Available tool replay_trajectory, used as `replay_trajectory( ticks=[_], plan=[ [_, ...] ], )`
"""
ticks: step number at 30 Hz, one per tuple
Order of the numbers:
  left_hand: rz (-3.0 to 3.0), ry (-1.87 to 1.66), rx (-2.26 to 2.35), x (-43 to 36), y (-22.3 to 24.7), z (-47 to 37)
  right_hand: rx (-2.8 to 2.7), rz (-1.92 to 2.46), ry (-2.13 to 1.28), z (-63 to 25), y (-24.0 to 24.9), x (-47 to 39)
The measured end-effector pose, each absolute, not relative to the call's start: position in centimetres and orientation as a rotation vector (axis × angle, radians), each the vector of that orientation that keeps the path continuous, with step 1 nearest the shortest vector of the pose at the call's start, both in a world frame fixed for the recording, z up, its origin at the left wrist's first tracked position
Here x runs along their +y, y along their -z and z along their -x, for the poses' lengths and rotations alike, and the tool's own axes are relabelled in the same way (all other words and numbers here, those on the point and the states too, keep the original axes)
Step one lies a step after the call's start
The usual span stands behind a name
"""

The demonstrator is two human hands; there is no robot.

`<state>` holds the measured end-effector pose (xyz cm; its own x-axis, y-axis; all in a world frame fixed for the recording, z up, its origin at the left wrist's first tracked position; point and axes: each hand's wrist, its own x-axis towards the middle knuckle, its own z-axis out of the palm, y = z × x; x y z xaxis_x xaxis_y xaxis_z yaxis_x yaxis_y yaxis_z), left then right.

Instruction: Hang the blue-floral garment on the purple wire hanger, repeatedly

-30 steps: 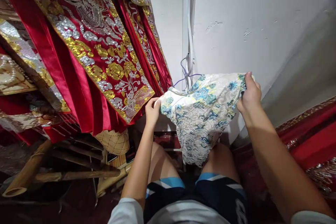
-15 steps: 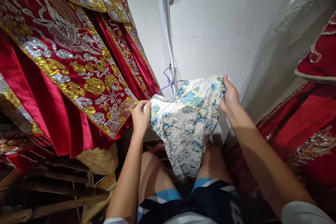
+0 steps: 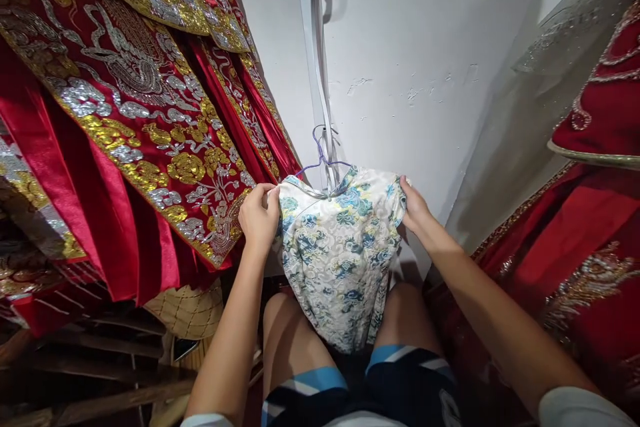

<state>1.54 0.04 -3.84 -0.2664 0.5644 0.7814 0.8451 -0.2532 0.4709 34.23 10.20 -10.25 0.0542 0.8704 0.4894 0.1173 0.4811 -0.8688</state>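
A white dress with blue and yellow flowers (image 3: 340,253) hangs in front of my legs on a purple wire hanger (image 3: 321,155). Its hook is by a pale strap or pole against the wall. My left hand (image 3: 260,213) pinches the garment's left shoulder edge between thumb and fingers. On the other side my right hand (image 3: 416,205) grips the right sleeve edge, thumb on top. The front lies spread between both hands, collar at the top. The dress's lower end drops between my knees, where its hem is hard to see.
Red satin garments with gold and silver sequins (image 3: 165,127) hang close on the left. More red beaded clothing (image 3: 575,233) hangs at the right. Behind the dress rises a white wall (image 3: 400,47). A woven basket-like item (image 3: 190,310) and wooden bars (image 3: 115,393) are at lower left.
My right hand has moved left and slightly down with the sleeve. My left hand has shifted a little left and up. The dress front now hangs straighter, its collar facing me more.
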Motion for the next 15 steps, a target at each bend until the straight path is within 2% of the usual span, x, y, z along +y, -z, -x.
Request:
replay_trajectory(
  ticks=[5, 10, 15],
  plan=[
    [1.744, 1.534, -1.625, 0.4, 4.4, -1.1, -1.308, 0.797, -0.878, -33.5, 10.2, 9.6],
    [1.745, 1.641, -1.635, -0.5, 4.6, -0.5, -1.286, 0.707, -0.869, -33.6, 6.0, 7.7],
    [1.916, 1.675, -1.726, -0.5, 6.2, -0.6, -1.482, 0.63, -1.011, -32.2, 2.4, 2.6]
  ],
)
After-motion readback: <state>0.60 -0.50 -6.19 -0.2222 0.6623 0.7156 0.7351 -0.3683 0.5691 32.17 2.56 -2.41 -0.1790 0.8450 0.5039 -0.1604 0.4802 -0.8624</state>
